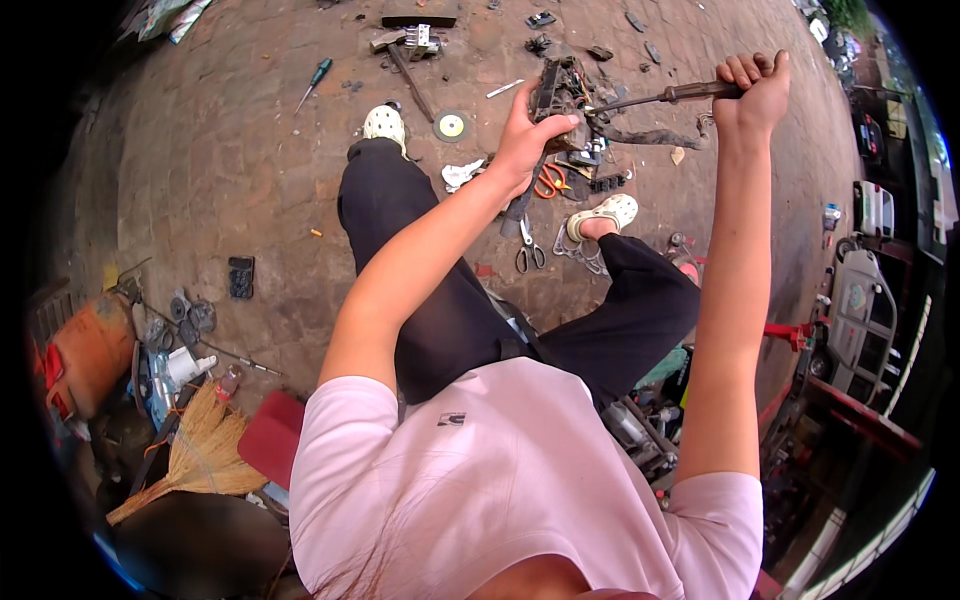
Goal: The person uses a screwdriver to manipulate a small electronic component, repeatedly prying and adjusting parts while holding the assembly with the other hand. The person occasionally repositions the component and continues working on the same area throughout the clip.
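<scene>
Gripping dark, grimy wired assembly in left hand, with thumb laid over near edge and index finger along left side; cannot tell lie of other fingers, hidden from view. Located in front of body, toward upper middle of view, over brick paving; cannot tell whether supported from below. Holding long-shafted screwdriver by brown handle in right hand, with fingers curled closed. Aimed leftward, with tip at right side of assembly; cannot tell whether seated in screw or slot. Noted just right of assembly: dark bent hose. Noted nearer body: orange-handled tool, small black connectors, then dark-handled scissors. Noted to left: round disc with yellow-green centre, hammer just beside, green-handled screwdriver farther off. Worn on feet: pale perforated clogs. Seen at lower left: straw broom.
</scene>
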{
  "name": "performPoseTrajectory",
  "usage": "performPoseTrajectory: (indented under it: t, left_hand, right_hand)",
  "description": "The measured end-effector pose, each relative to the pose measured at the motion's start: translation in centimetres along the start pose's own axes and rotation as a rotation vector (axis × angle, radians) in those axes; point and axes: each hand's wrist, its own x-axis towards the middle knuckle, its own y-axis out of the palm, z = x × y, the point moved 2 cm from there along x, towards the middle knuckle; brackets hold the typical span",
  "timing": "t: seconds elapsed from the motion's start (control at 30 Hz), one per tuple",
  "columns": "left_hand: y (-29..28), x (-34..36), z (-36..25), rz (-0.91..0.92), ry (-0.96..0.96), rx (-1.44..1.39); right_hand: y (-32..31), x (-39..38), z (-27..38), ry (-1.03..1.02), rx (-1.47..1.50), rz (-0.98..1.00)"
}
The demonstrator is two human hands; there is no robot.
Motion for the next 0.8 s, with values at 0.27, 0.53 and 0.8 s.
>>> performPoseTrajectory:
  t: [0.27, 0.53, 0.8]
  left_hand:
    - [-1.1, 0.1, 0.2, -0.052, 0.038, 0.061]
    - [-0.2, 0.8, -1.1, -0.094, 0.127, 0.103]
    - [-1.2, 2.0, -1.5, -0.148, 0.111, -0.028]
  right_hand:
    - [-1.3, 0.7, -1.9, 0.196, -0.061, -0.178]
    - [-3.1, 0.4, -2.9, 0.054, 0.084, -0.440]
    - [-2.1, 0.8, -4.0, 0.182, -0.020, -0.073]
